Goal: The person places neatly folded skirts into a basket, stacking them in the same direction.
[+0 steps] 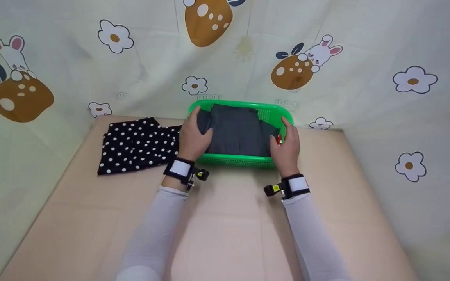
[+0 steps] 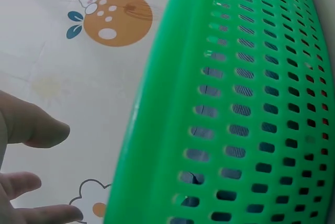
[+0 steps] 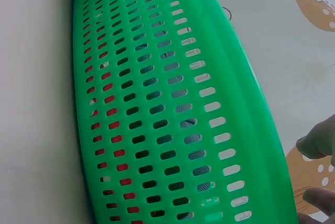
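Note:
A green perforated plastic basket (image 1: 236,159) stands near the table's back edge. Folded dark grey clothing (image 1: 234,132) lies inside it, with a bit of red (image 1: 279,139) showing at the right. My left hand (image 1: 193,136) is over the basket's left end, beside the grey clothing, fingers extended and thumb spread. At the right end is my right hand (image 1: 288,150), held the same way. In the left wrist view, the fingertips (image 2: 49,132) show apart from the basket's near rim (image 2: 152,119). Similarly, the right wrist view has fingertips (image 3: 314,143) beyond the rim (image 3: 251,114).
A folded black cloth with white polka dots (image 1: 139,148) lies on the table just left of the basket, partly behind my left hand. The beige tabletop (image 1: 225,234) stretches toward me. Behind it hangs a pale printed curtain (image 1: 248,70) with rabbits and flowers.

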A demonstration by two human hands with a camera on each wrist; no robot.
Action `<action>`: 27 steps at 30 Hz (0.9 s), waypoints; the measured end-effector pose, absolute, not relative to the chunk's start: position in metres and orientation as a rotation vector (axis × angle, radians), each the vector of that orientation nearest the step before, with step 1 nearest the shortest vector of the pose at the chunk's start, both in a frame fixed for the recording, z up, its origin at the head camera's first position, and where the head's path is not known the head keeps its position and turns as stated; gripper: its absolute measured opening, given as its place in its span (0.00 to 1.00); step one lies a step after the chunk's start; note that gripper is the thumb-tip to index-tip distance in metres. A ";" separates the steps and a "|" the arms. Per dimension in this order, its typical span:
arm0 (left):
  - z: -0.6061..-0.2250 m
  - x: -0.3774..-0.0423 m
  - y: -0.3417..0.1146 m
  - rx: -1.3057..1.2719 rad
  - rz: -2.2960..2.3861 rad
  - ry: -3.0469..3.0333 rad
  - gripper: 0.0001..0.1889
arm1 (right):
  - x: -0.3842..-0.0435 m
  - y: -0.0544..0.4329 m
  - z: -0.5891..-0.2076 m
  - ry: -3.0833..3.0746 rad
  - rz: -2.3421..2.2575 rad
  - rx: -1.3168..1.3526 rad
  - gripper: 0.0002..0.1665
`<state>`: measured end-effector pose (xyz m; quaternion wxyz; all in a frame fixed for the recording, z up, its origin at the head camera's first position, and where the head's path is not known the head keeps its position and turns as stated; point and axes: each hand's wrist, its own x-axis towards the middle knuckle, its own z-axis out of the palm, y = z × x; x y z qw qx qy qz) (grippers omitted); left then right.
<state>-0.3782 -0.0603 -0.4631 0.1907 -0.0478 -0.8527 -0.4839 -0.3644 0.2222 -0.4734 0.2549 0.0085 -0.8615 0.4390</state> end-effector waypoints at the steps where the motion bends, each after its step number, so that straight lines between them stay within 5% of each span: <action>1: -0.463 -0.379 -0.060 -0.135 -1.352 -2.404 0.40 | -0.365 0.222 -0.473 -2.338 1.188 0.025 0.38; 27: -0.465 -0.375 -0.051 -0.215 -1.325 -2.465 0.34 | -0.359 0.221 -0.466 -2.418 1.162 0.073 0.35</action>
